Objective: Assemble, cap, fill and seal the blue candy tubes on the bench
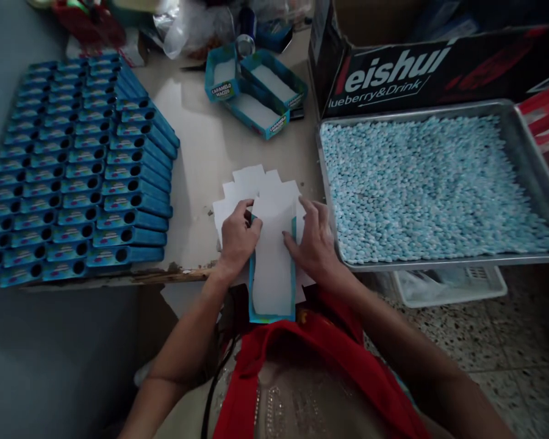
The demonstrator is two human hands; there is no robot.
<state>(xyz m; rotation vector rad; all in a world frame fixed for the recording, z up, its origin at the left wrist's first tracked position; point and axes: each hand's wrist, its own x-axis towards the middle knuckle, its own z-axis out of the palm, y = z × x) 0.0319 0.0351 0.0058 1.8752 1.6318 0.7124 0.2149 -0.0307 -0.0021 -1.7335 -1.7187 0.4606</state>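
A half-formed cardboard box (273,262), white inside with blue outer edges, lies lengthwise in front of me, its near end close to my red apron (293,341). My left hand (240,236) grips its left wall near the far end, thumb and fingers closed over the edge. At the right wall is my right hand (315,238), its fingers apart, the thumb over the inside and the other fingers outside. Flat white cardboard blanks (247,182) fan out beneath the box. Three formed boxes (260,113) with white insides sit farther back.
Rows of closed blue boxes (77,171) stand stacked at left. On the right, a metal tray (327,195) holds many small blue-and-white candies (430,189). Behind it stands a black printed carton (393,76). A can (246,33) and plastic bags (196,27) are at the back.
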